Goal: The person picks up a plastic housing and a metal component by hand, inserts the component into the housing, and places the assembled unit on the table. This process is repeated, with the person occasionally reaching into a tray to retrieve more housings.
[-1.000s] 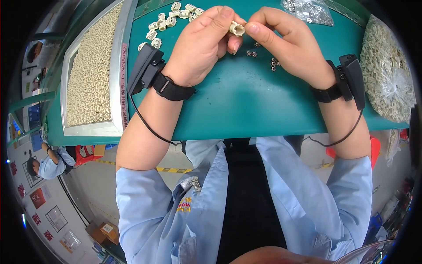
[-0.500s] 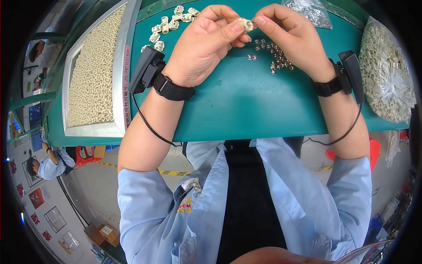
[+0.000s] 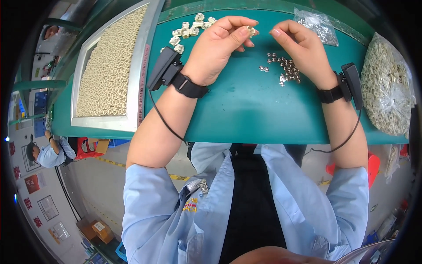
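Note:
My left hand (image 3: 222,48) pinches a small cream plastic part (image 3: 251,31) between thumb and fingers, above the green table (image 3: 246,110). My right hand (image 3: 301,46) hovers just to the right of it, fingers curled, a short gap away from the part; I cannot see anything in it. Below the right hand lies a loose cluster of small shiny metal nuts (image 3: 283,68). A row of finished cream parts (image 3: 189,30) lies at the far edge, left of my left hand. Both wrists carry black strapped devices with cables.
A metal tray (image 3: 136,83) full of cream parts fills the left of the table. A clear bag of cream parts (image 3: 387,88) sits at the right, and a smaller bag of metal pieces (image 3: 316,24) at the back. Another person (image 3: 44,154) works far left below.
My hands have moved apart: the right hand let go of the cream part and drew right, uncovering the metal nuts. The left hand keeps the part.

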Tool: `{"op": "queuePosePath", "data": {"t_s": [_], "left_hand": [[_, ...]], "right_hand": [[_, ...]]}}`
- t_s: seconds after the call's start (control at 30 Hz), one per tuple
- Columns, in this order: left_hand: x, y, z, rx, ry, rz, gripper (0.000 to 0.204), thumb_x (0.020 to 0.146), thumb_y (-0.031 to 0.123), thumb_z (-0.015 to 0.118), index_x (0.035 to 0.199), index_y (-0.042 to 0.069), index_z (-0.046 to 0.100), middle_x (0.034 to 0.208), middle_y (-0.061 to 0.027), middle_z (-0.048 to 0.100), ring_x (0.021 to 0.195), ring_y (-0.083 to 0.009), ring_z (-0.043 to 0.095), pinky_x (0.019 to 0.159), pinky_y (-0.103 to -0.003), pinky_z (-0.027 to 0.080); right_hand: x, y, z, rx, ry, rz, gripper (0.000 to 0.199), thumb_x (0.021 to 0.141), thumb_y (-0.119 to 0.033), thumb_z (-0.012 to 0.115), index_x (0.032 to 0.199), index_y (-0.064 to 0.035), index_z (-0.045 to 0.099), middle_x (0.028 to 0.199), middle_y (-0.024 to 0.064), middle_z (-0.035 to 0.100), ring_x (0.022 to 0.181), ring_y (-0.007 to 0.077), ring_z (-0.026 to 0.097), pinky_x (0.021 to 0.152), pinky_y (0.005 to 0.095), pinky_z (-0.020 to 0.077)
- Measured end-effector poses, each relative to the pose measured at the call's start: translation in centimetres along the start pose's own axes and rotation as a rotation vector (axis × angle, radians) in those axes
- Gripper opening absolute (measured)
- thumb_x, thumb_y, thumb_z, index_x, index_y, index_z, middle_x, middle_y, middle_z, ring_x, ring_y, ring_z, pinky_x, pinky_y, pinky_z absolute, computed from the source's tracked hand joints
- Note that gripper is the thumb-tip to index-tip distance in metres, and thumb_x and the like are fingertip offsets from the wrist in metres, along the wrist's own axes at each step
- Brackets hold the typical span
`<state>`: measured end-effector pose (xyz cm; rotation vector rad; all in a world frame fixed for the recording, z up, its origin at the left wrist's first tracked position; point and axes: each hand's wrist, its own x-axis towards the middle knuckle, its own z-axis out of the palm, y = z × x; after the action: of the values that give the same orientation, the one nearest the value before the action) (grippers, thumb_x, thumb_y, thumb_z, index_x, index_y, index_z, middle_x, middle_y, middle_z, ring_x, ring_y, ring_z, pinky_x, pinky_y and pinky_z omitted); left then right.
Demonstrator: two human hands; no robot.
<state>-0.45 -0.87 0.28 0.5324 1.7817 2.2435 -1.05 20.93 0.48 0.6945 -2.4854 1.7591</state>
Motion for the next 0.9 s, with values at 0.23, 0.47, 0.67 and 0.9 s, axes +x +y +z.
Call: {"op": "queuePosePath", "data": {"t_s": [0.23,0.47,0.67,0.9], "left_hand": [[-0.1,0.4,-0.2,0.112,0.184,0.095,0.016,0.088,0.014,0.065,0.1,0.004,0.059,0.091,-0.0024,0.064,0.082,-0.0088,0.06,0.072,-0.024,0.048],[-2.9,5.6,-4.0,0.299,0.286,0.246,0.019,0.086,0.014,0.067,0.098,0.003,0.06,0.091,-0.0038,0.066,0.083,-0.0096,0.061,0.073,-0.024,0.049],[-8.1,10.7,-19.6,0.561,0.634,0.228,0.018,0.092,0.012,0.061,0.107,0.005,0.056,0.09,-0.0029,0.061,0.084,-0.0116,0.059,0.076,-0.025,0.048],[-17.2,16.0,-37.6,1.214,1.09,0.078,0.036,0.081,0.022,0.072,0.112,0.006,0.065,0.095,-0.006,0.069,0.083,-0.0141,0.064,0.073,-0.029,0.052]], "right_hand": [[0.8,1.0,-0.2,-0.043,0.032,0.004,0.016,0.095,-0.019,0.057,0.094,-0.0028,0.06,0.079,-0.0056,0.052,0.074,0.003,0.045,0.065,0.0182,0.0368],[0.8,1.9,-0.4,0.043,0.025,0.117,0.018,0.095,-0.021,0.057,0.092,-0.0036,0.06,0.077,-0.0059,0.049,0.071,0.0034,0.043,0.065,0.018,0.0349],[1.1,2.6,-0.7,0.067,0.008,0.149,0.017,0.095,-0.021,0.056,0.093,-0.0046,0.059,0.078,-0.0062,0.049,0.072,0.0037,0.042,0.066,0.0177,0.0343],[1.4,3.7,-1.0,0.081,0.064,0.203,0.018,0.095,-0.023,0.056,0.096,-0.0054,0.061,0.078,-0.0063,0.05,0.072,0.0032,0.042,0.065,0.0173,0.0335]]}}
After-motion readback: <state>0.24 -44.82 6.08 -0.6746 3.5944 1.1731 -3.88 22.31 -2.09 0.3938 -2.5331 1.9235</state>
